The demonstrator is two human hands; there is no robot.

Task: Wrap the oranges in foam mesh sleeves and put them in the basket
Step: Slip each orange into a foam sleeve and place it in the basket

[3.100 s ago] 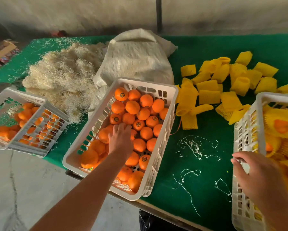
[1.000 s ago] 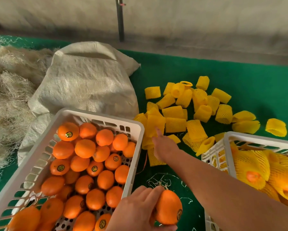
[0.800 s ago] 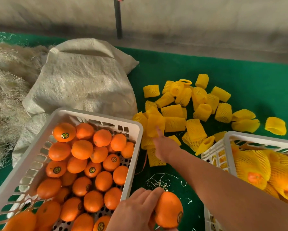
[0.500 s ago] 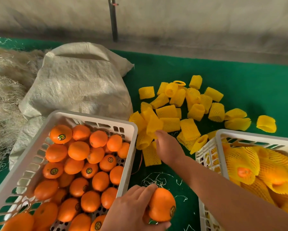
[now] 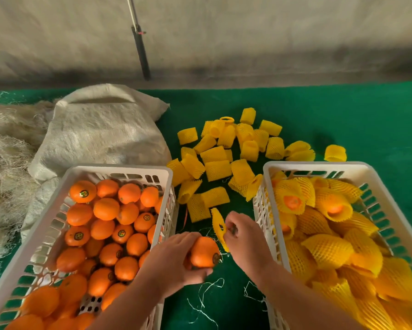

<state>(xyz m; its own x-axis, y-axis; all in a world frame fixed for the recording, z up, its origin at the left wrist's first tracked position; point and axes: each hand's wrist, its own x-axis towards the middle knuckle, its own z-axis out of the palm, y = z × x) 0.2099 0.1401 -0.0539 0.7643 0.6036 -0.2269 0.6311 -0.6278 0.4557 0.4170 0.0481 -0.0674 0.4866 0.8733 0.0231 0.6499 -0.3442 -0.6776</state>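
My left hand (image 5: 174, 260) grips a bare orange (image 5: 203, 252) above the green table, between the two baskets. Right beside it, my right hand (image 5: 244, 236) pinches a yellow foam mesh sleeve (image 5: 218, 228), held on edge with its opening toward the orange. The white basket (image 5: 119, 169) on the left holds several bare oranges. The white basket (image 5: 314, 166) on the right holds several oranges wrapped in yellow sleeves. A heap of loose sleeves (image 5: 228, 153) lies on the table beyond my hands.
A pale woven sack (image 5: 100, 129) lies behind the left basket, with a pile of straw-like fibre (image 5: 7, 163) to its left. Loose white threads (image 5: 205, 301) litter the green table cover (image 5: 367, 120). A dark pole (image 5: 140, 48) stands against the wall behind.
My right hand has drawn back from the heap with one sleeve and come close to the orange. My left hand has lifted the orange toward it.
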